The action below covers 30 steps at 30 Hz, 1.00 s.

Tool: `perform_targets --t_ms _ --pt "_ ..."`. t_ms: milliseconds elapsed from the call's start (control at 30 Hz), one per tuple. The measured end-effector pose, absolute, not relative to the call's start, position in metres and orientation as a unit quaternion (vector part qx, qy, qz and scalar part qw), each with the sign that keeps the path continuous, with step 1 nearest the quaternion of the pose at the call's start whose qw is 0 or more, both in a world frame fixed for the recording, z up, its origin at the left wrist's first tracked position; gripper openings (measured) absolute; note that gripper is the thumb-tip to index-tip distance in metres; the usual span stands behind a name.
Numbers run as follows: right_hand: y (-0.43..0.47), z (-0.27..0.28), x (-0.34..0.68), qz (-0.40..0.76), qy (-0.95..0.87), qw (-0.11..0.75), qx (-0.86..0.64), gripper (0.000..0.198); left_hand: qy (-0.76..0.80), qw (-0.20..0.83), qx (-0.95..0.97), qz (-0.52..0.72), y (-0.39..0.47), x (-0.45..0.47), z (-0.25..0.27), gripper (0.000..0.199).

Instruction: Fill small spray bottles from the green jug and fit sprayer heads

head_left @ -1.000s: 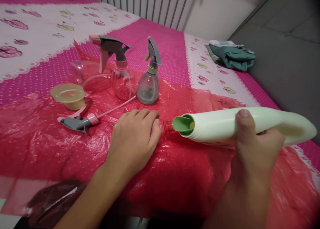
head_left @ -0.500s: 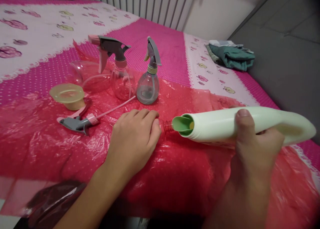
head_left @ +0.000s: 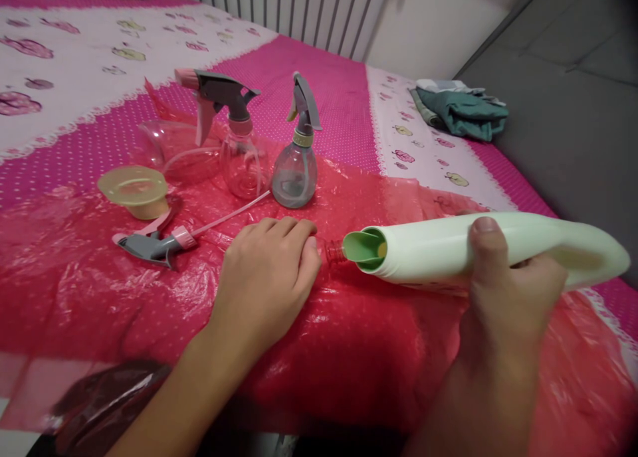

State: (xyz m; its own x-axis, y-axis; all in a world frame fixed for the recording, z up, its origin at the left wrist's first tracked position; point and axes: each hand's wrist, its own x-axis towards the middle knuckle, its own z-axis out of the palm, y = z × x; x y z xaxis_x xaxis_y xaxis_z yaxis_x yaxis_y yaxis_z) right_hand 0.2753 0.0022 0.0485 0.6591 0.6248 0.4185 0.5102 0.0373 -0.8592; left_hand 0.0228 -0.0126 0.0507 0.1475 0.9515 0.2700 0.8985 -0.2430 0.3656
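Observation:
My left hand (head_left: 272, 271) is wrapped round a clear bottle (head_left: 335, 252), whose threaded neck pokes out to the right; the hand hides its body. In my right hand (head_left: 508, 271) is a pale green jug (head_left: 428, 248), tilted nearly flat, gripped by its handle. Its green pouring spout (head_left: 363, 248) points left and sits right by the bottle's neck. Whether liquid flows cannot be seen. Left of my left hand lies a grey and pink spray head (head_left: 157, 246) with its thin tube. Behind stand a pink-collared spray bottle (head_left: 242, 161) and a grey spray bottle (head_left: 295, 175) with some liquid.
A yellow translucent funnel-like cup (head_left: 134, 188) rests at the left. Another clear bottle (head_left: 174, 151) lies behind it. Red plastic sheeting (head_left: 349, 351) covers the front of the pink-patterned bed (head_left: 329, 91). Folded clothes (head_left: 463, 111) lie at the back right by a grey headboard (head_left: 563, 91).

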Motion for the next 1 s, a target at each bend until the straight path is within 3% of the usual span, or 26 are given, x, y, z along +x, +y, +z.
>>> perform_targets --t_ms 1000 --pt "0.0025 0.0489 0.2752 0.038 -0.408 0.580 -0.704 0.054 0.616 0.053 0.755 0.220 -0.0133 0.0224 0.0518 0.043"
